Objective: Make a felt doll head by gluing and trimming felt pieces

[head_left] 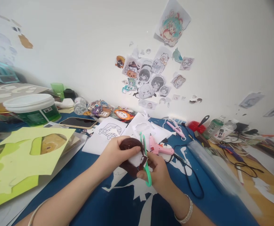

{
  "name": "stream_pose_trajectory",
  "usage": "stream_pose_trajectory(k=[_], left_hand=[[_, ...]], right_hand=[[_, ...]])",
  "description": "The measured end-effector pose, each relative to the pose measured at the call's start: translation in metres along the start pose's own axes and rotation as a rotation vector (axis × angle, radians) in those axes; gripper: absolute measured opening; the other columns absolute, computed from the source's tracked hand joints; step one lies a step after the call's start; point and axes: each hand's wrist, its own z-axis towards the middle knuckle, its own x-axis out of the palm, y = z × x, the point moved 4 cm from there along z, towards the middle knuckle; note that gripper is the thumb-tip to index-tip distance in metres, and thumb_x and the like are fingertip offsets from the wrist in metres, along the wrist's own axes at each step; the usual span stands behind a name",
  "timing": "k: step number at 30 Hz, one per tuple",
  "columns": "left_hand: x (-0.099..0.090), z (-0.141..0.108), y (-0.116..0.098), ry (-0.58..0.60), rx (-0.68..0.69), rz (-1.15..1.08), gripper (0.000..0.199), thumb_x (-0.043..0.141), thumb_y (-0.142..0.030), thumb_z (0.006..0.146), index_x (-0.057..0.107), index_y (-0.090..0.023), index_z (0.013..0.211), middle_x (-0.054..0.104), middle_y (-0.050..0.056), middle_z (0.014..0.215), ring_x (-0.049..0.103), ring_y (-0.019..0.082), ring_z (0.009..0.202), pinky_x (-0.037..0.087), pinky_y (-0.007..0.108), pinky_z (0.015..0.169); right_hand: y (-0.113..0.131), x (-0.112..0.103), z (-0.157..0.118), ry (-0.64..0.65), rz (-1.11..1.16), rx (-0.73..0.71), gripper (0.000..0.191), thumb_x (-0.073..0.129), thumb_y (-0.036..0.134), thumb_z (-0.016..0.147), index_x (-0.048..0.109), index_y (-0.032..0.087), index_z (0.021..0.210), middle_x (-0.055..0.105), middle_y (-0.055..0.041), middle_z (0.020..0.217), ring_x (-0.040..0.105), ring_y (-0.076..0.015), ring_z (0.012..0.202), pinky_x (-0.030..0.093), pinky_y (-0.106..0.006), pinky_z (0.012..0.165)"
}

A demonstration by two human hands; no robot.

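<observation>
My left hand [114, 155] is closed on a dark brown cutout piece [129, 143], its thumb pressed on the front. The piece looks curved, with a white patch on the side facing me; its material is hard to make out. In my right hand [157, 172] is a pair of green scissors [148, 175], gripped by the handle with the blades pointing up and away from me. They stand against the right edge of the brown piece; whether the blades are parted there is not clear. White paper scraps [143, 190] lie on the blue mat [99, 204] below both hands.
A pink glue gun [160, 147] with a black cord lies just beyond my right hand. Drawn sheets [110, 128] and a phone [78, 122] are behind my left. Yellow-green cut sheets [26, 157] and a white-lidded tub [31, 108] occupy the left; bottles [223, 130] stand right.
</observation>
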Motion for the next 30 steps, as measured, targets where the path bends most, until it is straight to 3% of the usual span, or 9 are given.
stream_pose_trajectory(k=[7,18,24,30], left_hand=[[0.005,-0.006,-0.002,0.118,-0.084,-0.084,0.022,0.071,-0.033,0.063,0.06,-0.017,0.072,0.063,0.0,0.061,0.063,0.017,0.049,0.049,0.026,0.045],[0.003,-0.001,0.004,0.047,-0.062,-0.096,0.018,0.072,-0.031,0.062,0.061,-0.018,0.068,0.061,-0.003,0.058,0.061,0.014,0.052,0.048,0.023,0.047],[0.004,-0.005,0.001,0.096,-0.076,-0.103,0.016,0.071,-0.029,0.065,0.06,-0.018,0.067,0.061,-0.003,0.057,0.06,0.013,0.05,0.047,0.022,0.046],[0.004,-0.003,0.003,0.106,-0.091,-0.127,0.017,0.072,-0.028,0.063,0.061,-0.017,0.067,0.061,-0.003,0.056,0.061,0.013,0.052,0.046,0.02,0.046]], right_hand=[[0.007,-0.002,0.001,0.062,-0.032,0.027,0.058,0.066,0.071,0.05,0.059,0.017,0.069,0.051,0.0002,0.059,0.047,-0.0154,0.059,0.043,-0.03,0.061],[0.003,-0.002,-0.003,-0.017,0.034,0.075,0.054,0.074,0.062,0.049,0.064,0.016,0.075,0.045,0.0038,0.053,0.035,-0.01,0.05,0.031,-0.023,0.045],[-0.003,-0.004,-0.002,-0.042,0.016,0.091,0.048,0.079,0.054,0.048,0.065,0.017,0.076,0.044,0.0041,0.053,0.038,-0.0114,0.052,0.036,-0.024,0.049],[0.0,-0.007,0.002,0.048,0.039,-0.05,0.055,0.076,0.06,0.049,0.064,0.02,0.085,0.052,0.001,0.066,0.046,-0.0146,0.061,0.044,-0.029,0.062]])
